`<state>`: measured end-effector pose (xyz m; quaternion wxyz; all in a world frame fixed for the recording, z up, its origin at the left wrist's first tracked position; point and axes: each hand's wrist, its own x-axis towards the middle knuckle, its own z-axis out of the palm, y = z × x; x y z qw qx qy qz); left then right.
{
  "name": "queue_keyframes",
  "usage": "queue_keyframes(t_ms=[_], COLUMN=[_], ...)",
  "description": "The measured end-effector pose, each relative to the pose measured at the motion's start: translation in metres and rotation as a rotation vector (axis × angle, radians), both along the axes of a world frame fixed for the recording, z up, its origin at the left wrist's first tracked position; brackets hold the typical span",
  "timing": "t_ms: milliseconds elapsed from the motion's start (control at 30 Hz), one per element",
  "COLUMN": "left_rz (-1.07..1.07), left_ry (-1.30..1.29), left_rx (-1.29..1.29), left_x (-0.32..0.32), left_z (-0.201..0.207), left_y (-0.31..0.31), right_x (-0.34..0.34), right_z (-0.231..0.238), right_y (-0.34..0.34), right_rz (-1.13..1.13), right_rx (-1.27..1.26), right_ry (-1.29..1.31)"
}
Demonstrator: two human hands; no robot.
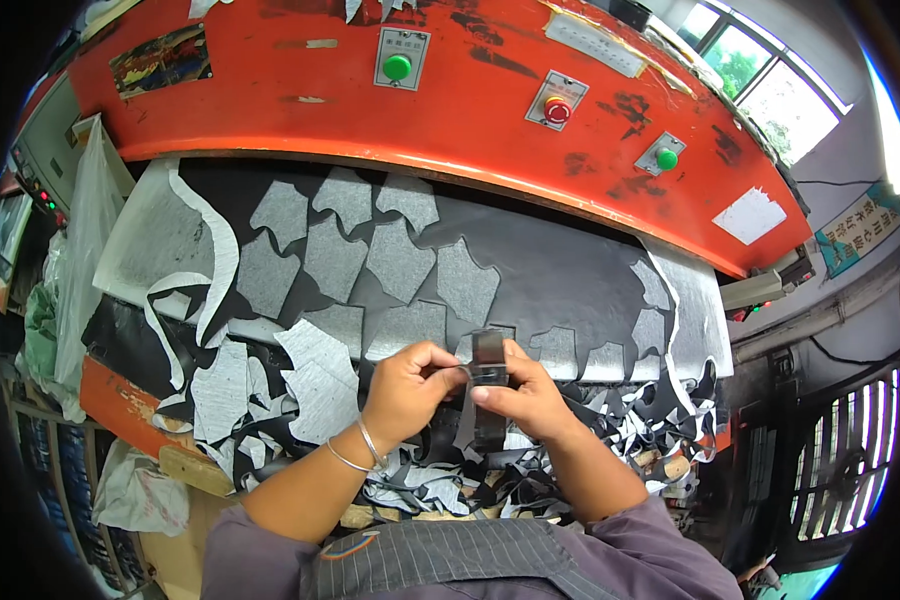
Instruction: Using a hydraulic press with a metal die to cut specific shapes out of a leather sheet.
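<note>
My right hand grips a dark, narrow piece that looks like a cutting die, turned edge-on, with the thumb across its near side. Close against its left side, my left hand is closed in a pinch; what lies between the fingertips is too small to make out. Both hands are over the near edge of a black sheet spread on the press bed. Grey pieces with pointed outlines, such as one grey cut piece, show in rows on the sheet.
A red press beam spans the far side, bearing a green button, a red stop button and another green button. Black and white offcuts heap up along the near edge. Stacked grey pieces lie left of my hands.
</note>
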<state>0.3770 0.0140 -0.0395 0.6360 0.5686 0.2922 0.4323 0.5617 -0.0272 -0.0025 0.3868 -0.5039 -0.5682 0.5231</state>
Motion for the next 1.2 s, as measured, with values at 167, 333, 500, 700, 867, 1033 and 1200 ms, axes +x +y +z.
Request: queue_keyframes(t_ms=[167,333,500,700,867,1033,1200], left_rz=[-0.005,0.090,0.110,0.237,0.318,0.341,0.302], left_ry=[0.529,0.918,0.699,0.709,0.753,0.756,0.765], left_rx=[-0.037,0.601,0.581,0.516,0.648,0.635,0.598], left_x=[-0.061,-0.075,-0.024,0.033,0.061,0.060,0.058], left_z=[0.005,0.026,0.016,-0.042,-0.072,-0.073,-0.074], left_y=[0.016,0.050,0.125,0.206,0.214,0.220,0.227], right_x=[0.042,0.090,0.104,0.030,0.048,0.075,0.077], right_z=[0.026,0.028,-0.013,-0.086,-0.084,-0.088,-0.093], right_y=[0.054,0.133,0.158,0.114,0.173,0.195,0.194], right_rz=[0.105,0.548,0.485,-0.473,-0.493,-0.340,-0.316], right_rx=[0.338,0.601,0.836,0.162,0.310,0.421,0.460], right_ry=[-0.667,-1.479,-1.457,-0.991,-0.919,-0.819,-0.822])
